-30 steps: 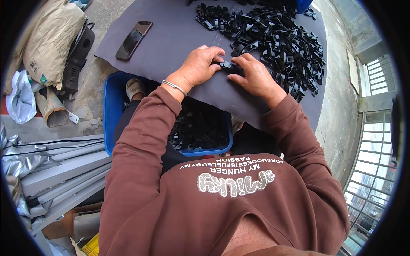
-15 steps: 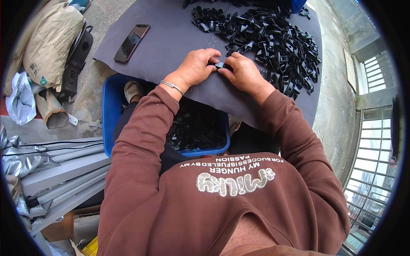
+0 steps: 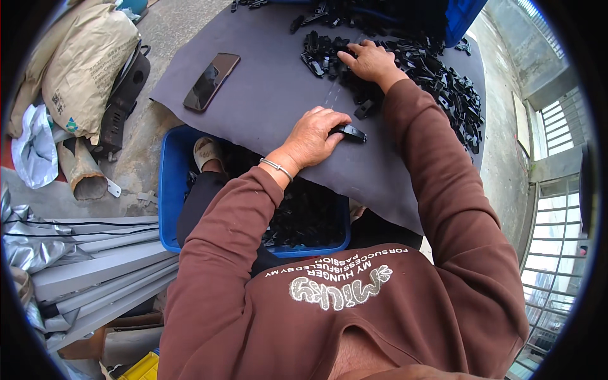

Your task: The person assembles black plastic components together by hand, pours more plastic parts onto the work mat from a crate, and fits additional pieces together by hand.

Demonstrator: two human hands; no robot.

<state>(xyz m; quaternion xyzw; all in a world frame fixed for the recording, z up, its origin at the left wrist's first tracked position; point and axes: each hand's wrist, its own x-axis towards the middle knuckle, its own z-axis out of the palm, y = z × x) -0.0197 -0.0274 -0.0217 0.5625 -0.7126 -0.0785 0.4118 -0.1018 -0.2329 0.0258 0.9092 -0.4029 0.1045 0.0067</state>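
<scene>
My left hand (image 3: pixel 315 137) rests on the dark grey mat (image 3: pixel 272 95) and grips a small black plastic part (image 3: pixel 350 132) near the mat's front edge. A thin metal bracelet circles that wrist. My right hand (image 3: pixel 370 61) is stretched forward onto the pile of black plastic parts (image 3: pixel 437 76) spread over the mat's far right, fingers down among the pieces; whether it holds one is hidden. Both arms wear brown sleeves.
A dark phone (image 3: pixel 211 81) lies on the mat's left. Below the mat, a blue crate (image 3: pixel 170 190) holds more black parts. Brown paper sacks (image 3: pixel 82 63) and a white bag sit at left, grey metal profiles (image 3: pixel 82 266) at lower left, a blue bin (image 3: pixel 462 16) at top right.
My hands were together on one black part near the mat's front. Now the right hand has reached forward into the pile, and the left hand keeps the part alone.
</scene>
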